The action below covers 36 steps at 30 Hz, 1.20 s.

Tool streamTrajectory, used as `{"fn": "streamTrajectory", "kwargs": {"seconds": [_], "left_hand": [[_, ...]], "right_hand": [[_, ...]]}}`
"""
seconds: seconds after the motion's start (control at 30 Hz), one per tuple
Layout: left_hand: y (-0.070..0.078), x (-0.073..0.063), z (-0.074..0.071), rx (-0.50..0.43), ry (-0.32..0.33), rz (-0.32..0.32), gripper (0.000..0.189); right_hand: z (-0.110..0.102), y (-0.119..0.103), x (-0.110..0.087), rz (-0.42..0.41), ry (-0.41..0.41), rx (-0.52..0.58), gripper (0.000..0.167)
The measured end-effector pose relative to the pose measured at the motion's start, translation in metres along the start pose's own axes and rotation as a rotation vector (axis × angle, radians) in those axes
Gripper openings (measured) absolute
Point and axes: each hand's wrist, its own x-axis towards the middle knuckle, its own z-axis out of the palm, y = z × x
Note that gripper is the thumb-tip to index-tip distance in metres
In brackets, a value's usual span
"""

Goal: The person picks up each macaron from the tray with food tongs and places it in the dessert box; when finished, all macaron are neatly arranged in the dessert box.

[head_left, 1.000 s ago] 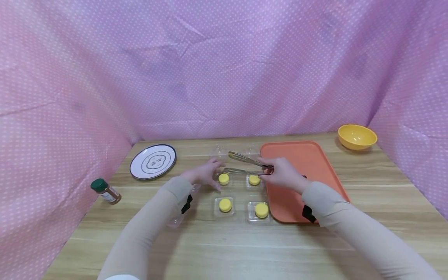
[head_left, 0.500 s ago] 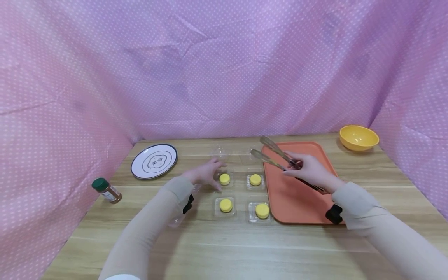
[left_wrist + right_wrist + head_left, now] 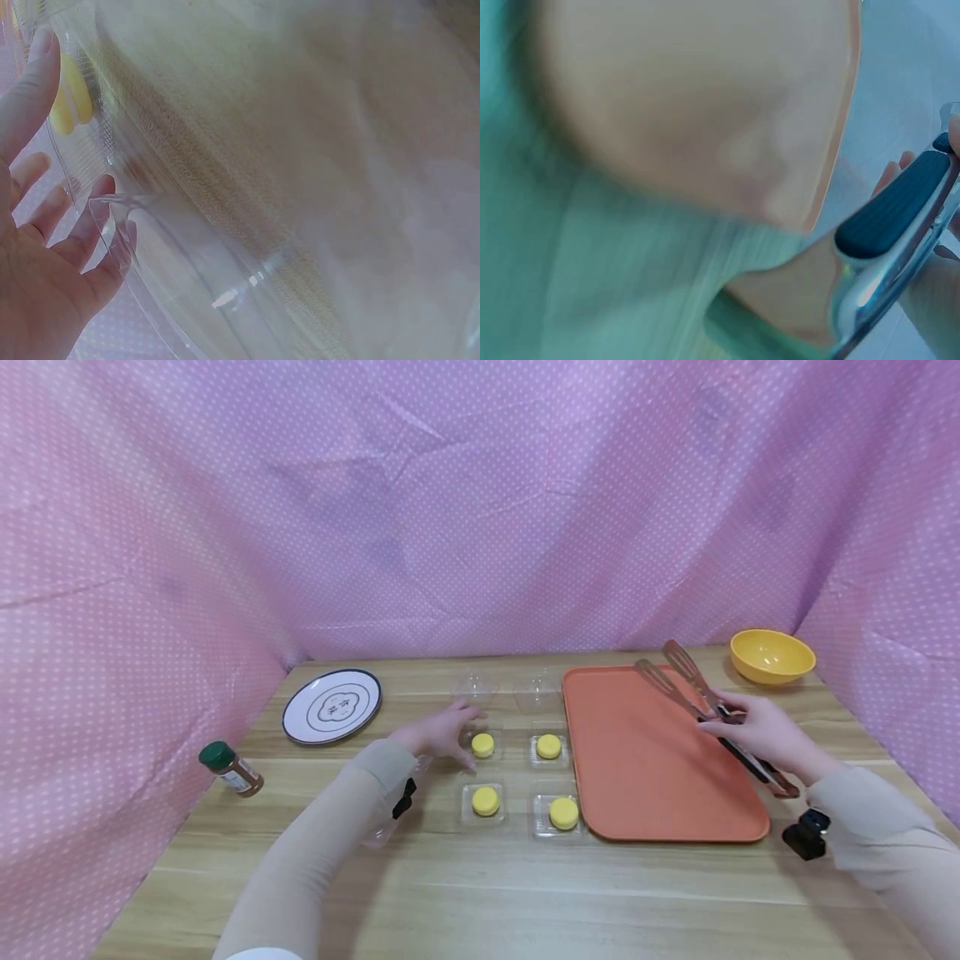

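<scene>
Empty tongs above right edge of tray, gripped in right hand. Left hand loosely spread beside far-left yellow cake; contact with its clear box uncertain. Step, judged: putting tongs aside; next likely needs gentle lowering.

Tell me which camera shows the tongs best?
The head view. It shows the tongs from tips to handle end, though the right hand holding them hides part. The right wrist view shows only the handle part, close up; the left wrist view shows none.
</scene>
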Motion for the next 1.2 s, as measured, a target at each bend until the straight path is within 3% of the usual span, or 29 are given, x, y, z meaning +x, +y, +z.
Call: {"fn": "streamTrajectory", "kwargs": {"seconds": [0.2, 0.4, 0.6, 0.8, 1.2], "left_hand": [[0.0, -0.001, -0.001, 0.0, 0.0, 0.002, 0.09], [0.0, 0.0, -0.001, -0.004, 0.001, 0.0, 0.089], [-0.002, 0.002, 0.001, 0.0, 0.0, -0.001, 0.09], [-0.003, 0.003, 0.001, 0.003, -0.006, -0.003, 0.089], [-0.004, 0.004, 0.0, -0.003, -0.016, -0.024, 0.092]], "right_hand": [[-0.013, 0.025, -0.012, 0.027, 0.046, 0.006, 0.071], [-0.017, 0.041, -0.022, 0.107, 0.025, 0.018, 0.07], [-0.019, 0.057, -0.027, 0.124, 0.031, -0.038, 0.069], [-0.019, 0.074, -0.031, 0.147, 0.017, 0.009, 0.068], [-0.022, 0.092, -0.033, 0.184, -0.024, -0.13, 0.077]]}}
